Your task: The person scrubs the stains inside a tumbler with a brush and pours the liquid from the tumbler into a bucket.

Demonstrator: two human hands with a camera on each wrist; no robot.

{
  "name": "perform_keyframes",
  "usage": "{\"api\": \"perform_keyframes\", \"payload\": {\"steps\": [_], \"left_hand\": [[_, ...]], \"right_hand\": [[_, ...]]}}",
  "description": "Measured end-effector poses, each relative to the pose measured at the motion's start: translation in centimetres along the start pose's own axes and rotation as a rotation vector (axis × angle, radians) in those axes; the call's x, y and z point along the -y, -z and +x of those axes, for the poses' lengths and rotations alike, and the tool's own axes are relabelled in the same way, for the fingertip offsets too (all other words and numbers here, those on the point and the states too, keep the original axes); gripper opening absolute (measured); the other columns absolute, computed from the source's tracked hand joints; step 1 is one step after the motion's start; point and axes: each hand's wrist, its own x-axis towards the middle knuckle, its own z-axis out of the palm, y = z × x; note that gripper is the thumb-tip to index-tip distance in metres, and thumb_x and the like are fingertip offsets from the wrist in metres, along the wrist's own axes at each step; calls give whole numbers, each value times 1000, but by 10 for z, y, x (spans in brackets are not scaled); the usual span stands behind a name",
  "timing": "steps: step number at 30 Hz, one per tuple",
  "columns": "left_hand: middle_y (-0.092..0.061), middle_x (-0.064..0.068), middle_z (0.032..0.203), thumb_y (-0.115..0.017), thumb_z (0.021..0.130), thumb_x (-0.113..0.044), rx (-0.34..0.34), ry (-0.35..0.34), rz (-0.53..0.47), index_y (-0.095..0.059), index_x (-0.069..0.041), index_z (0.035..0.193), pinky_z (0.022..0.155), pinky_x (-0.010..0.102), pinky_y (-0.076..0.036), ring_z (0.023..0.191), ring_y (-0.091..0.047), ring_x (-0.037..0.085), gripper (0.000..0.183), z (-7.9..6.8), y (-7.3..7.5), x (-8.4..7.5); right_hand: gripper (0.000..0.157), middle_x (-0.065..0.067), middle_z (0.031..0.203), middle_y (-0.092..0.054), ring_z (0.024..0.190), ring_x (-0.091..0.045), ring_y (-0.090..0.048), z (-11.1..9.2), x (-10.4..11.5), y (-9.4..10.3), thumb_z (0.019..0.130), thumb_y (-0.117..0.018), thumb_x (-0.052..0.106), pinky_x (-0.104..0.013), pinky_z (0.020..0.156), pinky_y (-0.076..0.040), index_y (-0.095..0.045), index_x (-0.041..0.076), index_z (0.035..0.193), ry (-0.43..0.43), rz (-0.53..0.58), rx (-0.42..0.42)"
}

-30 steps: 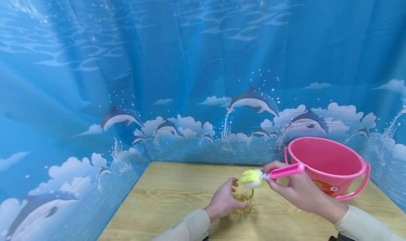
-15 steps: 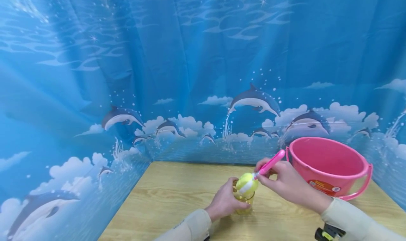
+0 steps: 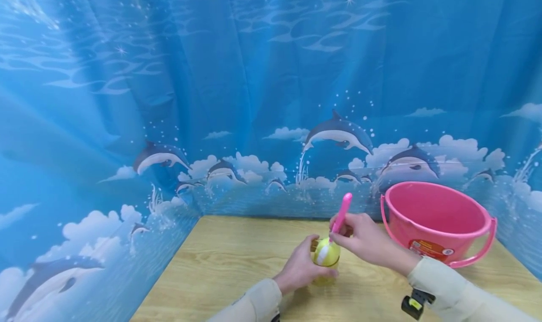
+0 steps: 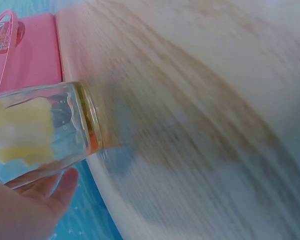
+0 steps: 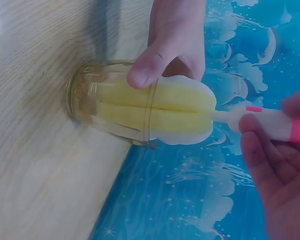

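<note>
An amber-tinted glass point(image 5: 85, 95) stands upright on the wooden table, my left hand point(image 3: 299, 265) curled round its side with the thumb near the rim. Inside it sits the yellow-and-white sponge head point(image 5: 185, 110) of a cup brush; the upper part bulges above the rim. In the left wrist view the sponge point(image 4: 22, 130) shows through the glass wall, short of the base. My right hand point(image 3: 368, 242) pinches the brush near the bottom of its pink handle point(image 3: 342, 211), which points up and leans slightly right.
A pink bucket point(image 3: 440, 237) with a pink handle and a red label stands at the right of the table point(image 3: 220, 261). Behind and to the left hangs a blue curtain point(image 3: 254, 100) printed with dolphins.
The right hand has moved left and tipped the brush from nearly level to nearly upright. Its sponge head has gone down from above the glass into it. The left hand stays on the glass.
</note>
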Motion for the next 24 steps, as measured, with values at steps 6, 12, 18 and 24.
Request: {"api": "perform_keyframes", "payload": {"steps": [6,12,18,24], "left_hand": [[-62,-1,129,-93,67,-41,-1,-14,33,-49,-18,143,98,43,-51,111,-61,15,91,3,-1,2],[-64,-6,122,-92,68,-41,3,-57,71,-52,-16,139,91,33,-52,102,-61,7,86,5,-1,4],[-63,-10,113,-91,69,-40,24,-45,62,-54,-18,135,82,29,-52,93,-59,4,79,5,1,2],[-63,-11,115,-90,71,-40,48,-27,43,-53,-20,136,83,31,-53,95,-59,4,77,4,3,1]], "right_hand": [[8,7,74,-64,61,-7,-55,7,-6,-5,95,-69,22,-24,55,-50,-67,15,99,-34,1,26],[11,6,74,-64,61,-8,-54,12,-11,-8,95,-69,24,-24,55,-49,-67,13,96,-47,-4,26],[13,4,76,-66,64,-9,-56,17,-15,-13,96,-68,24,-24,58,-51,-67,11,99,-76,-2,40],[11,3,76,-67,64,-10,-58,19,-16,-18,96,-69,24,-24,57,-51,-68,13,98,-72,-38,44]]}}
